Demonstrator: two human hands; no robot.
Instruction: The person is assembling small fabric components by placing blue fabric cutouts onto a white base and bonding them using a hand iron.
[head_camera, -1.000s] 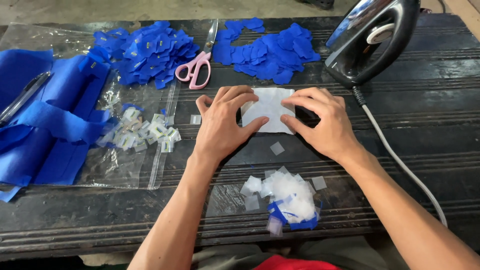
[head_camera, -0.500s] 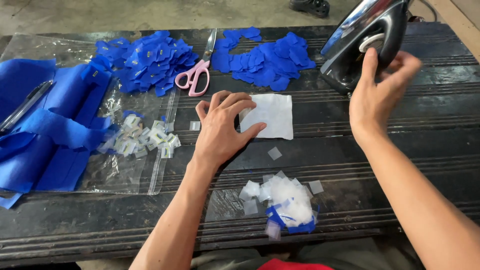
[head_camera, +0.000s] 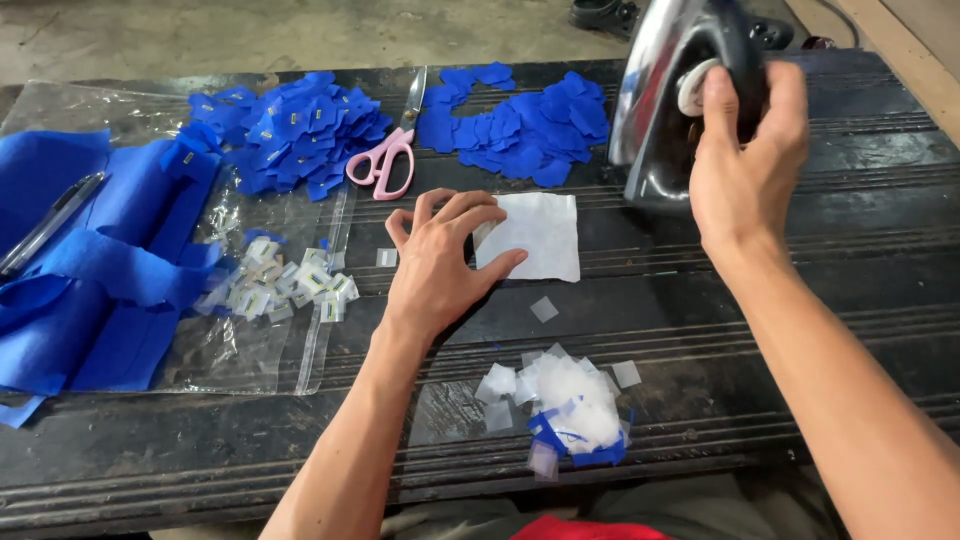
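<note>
Fingers of the right hand (head_camera: 745, 165) wrap the shiny metal iron (head_camera: 670, 100); the left hand (head_camera: 440, 262), spread flat, pins a square white cloth (head_camera: 535, 235) mid-desk (head_camera: 760, 400), bare grooved boards rightward.

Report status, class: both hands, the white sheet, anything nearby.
Left hand flat, pinning white sheet. Right hand gripping iron, lifted beside the sheet. Pink scissors lie clear.

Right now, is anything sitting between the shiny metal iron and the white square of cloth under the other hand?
Nothing visible does. The shiny metal iron, gripped by the right hand, is just above-right of the white square of cloth; only bare dark table lies between. The left hand covers the cloth's left edge.
</note>
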